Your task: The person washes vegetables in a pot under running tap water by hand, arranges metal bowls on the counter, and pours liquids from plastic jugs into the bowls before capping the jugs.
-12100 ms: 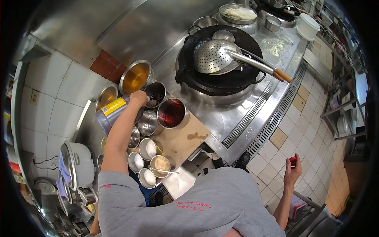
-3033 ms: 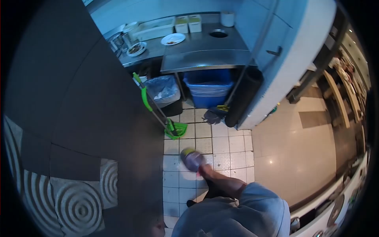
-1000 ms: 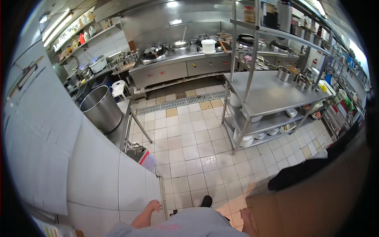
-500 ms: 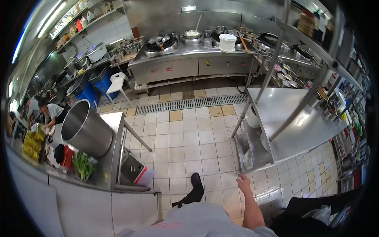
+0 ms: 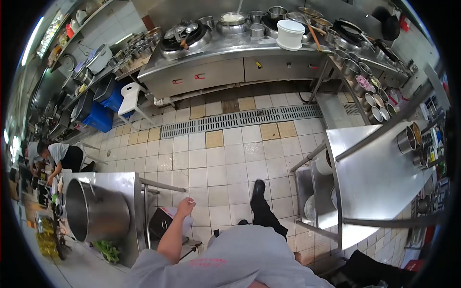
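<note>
My left hand (image 5: 185,207) is held forward at the lower middle, above the tiled floor and right of the left steel table (image 5: 126,182). Its fingers are curled in, with a small pale spot at the fingertips that I cannot make out. Below that hand stands a dark-topped bin (image 5: 165,222). At the right side of my grey shirt (image 5: 249,249) only a small patch of skin shows, perhaps part of my right hand (image 5: 297,257); its fingers are hidden. Neither hand touches a table.
A big steel pot (image 5: 103,211) and leafy greens (image 5: 106,251) are on the left table. To the right is a steel table (image 5: 374,168) with shelves. Wok stoves (image 5: 211,72) line the back, behind a floor drain grate (image 5: 240,120). Two people (image 5: 62,156) bend at the far left.
I have stepped forward, so the stoves and tables appear nearer. My left hand has swung into view in front, while my right hand has gone back beside my body.
</note>
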Tool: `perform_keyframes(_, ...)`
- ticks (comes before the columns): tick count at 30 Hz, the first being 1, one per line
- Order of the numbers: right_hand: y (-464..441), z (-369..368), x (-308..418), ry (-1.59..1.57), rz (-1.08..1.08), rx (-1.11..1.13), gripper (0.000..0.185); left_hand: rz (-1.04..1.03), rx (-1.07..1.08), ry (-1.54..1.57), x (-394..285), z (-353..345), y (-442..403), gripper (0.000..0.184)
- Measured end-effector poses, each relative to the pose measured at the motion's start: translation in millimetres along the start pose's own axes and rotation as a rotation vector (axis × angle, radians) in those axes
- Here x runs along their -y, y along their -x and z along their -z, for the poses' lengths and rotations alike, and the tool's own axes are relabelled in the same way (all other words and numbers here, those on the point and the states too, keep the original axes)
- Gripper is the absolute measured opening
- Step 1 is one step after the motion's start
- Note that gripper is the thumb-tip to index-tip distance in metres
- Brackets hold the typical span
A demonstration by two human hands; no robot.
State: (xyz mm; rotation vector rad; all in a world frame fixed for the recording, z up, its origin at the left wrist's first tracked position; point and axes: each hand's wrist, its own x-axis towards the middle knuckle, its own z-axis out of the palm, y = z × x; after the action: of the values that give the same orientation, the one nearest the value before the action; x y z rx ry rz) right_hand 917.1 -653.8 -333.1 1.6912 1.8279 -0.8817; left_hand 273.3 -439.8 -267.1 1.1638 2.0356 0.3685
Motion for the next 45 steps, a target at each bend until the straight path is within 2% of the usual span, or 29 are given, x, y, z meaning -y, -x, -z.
perform_keyframes(3, -77, 53, 1, -0.208, -0.089, -0.001, 0.018, 0.151, 0.072, 0.010, 3, -22, -44, 0.031)
perform_keyframes(5, -139, 107, 1, -0.411, -0.131, -0.027, 0.018, 0.138, 0.133, -0.006, 35, -50, -64, 0.031)
perform_keyframes(7, -197, 196, 15, -0.868, -0.258, -0.074, 0.019, -0.507, 0.655, -0.877, 2, -41, -71, 0.034)
perform_keyframes(8, -226, 248, 22, -1.061, -0.291, -0.121, 0.020, -0.480, 0.689, -0.794, 0, -45, -74, 0.038)
perform_keyframes(9, -256, 302, 30, -1.122, -0.273, -0.178, 0.020, -0.458, 0.714, -0.712, -9, -47, -83, 0.042)
perform_keyframes(11, -337, 382, 15, -0.652, 0.036, -0.344, 0.017, 0.188, 0.500, -0.237, -92, -23, -89, 0.047)
perform_keyframes(12, -390, 398, 5, -0.382, 0.254, -0.796, 0.020, 0.509, 0.383, 0.010, -122, -17, -89, 0.050)
perform_keyframes(13, -401, 452, 18, -0.411, 0.216, -0.834, 0.029, 0.368, 0.456, -0.158, -120, -14, -108, 0.055)
perform_keyframes(15, -461, 538, 32, -0.664, 0.135, -0.668, 0.038, 0.336, 0.225, -0.140, -88, -30, -156, 0.056)
perform_keyframes(16, -482, 578, 42, -0.666, 0.166, -0.694, 0.039, 0.322, 0.103, -0.130, -81, -36, -181, 0.056)
perform_keyframes(17, -497, 616, 54, -0.670, 0.198, -0.717, 0.039, 0.375, 0.126, -0.095, -131, -11, -192, 0.063)
perform_keyframes(19, -522, 666, 73, -0.677, 0.249, -0.752, 0.039, 0.407, 0.071, -0.148, -161, -1, -231, 0.071)
perform_keyframes(23, -573, 699, 98, -0.701, 0.233, -0.753, 0.038, 0.350, 0.010, -0.344, -184, 9, -350, 0.087)
perform_keyframes(24, -577, 701, 103, -0.706, 0.210, -0.741, 0.038, 0.356, -0.006, -0.317, -208, 24, -375, 0.089)
perform_keyframes(26, -574, 709, 120, -0.952, -0.011, -0.482, 0.038, 0.359, -0.049, -0.250, -262, 56, -437, 0.094)
perform_keyframes(28, -593, 720, 128, -0.964, -0.003, -0.562, 0.038, 0.222, -0.101, 0.005, -278, 77, -529, 0.099)
perform_keyframes(31, -635, 753, 133, -0.941, 0.078, -0.703, 0.040, -0.011, -0.258, 0.081, -362, 136, -625, 0.099)
perform_keyframes(32, -655, 770, 134, -0.928, 0.124, -0.763, 0.041, -0.104, -0.328, 0.094, -384, 152, -660, 0.098)
perform_keyframes(34, -673, 843, 168, -0.941, 0.221, -0.843, 0.043, -0.151, -0.437, 0.174, -452, 194, -709, 0.096)
perform_keyframes(35, -674, 888, 192, -0.945, 0.270, -0.882, 0.043, -0.141, -0.476, 0.158, -479, 210, -735, 0.096)
perform_keyframes(37, -679, 976, 240, -0.996, 0.246, -0.776, 0.042, -0.079, -0.523, 0.136, -518, 232, -782, 0.094)
perform_keyframes(39, -701, 1050, 286, -0.920, 0.454, -0.875, 0.045, 0.031, -0.539, 0.121, -547, 242, -820, 0.093)
perform_keyframes(41, -739, 1110, 327, -0.950, 0.514, -0.837, 0.050, 0.223, -0.527, 0.106, -570, 244, -850, 0.092)
perform_keyframes(43, -758, 1185, 372, -0.866, 0.567, -0.749, 0.054, 0.372, -0.559, 0.038, -571, 231, -882, 0.091)
perform_keyframes(45, -822, 1239, 398, -0.543, 0.726, -0.924, 0.058, 0.502, -0.547, -0.050, -599, 232, -877, 0.089)
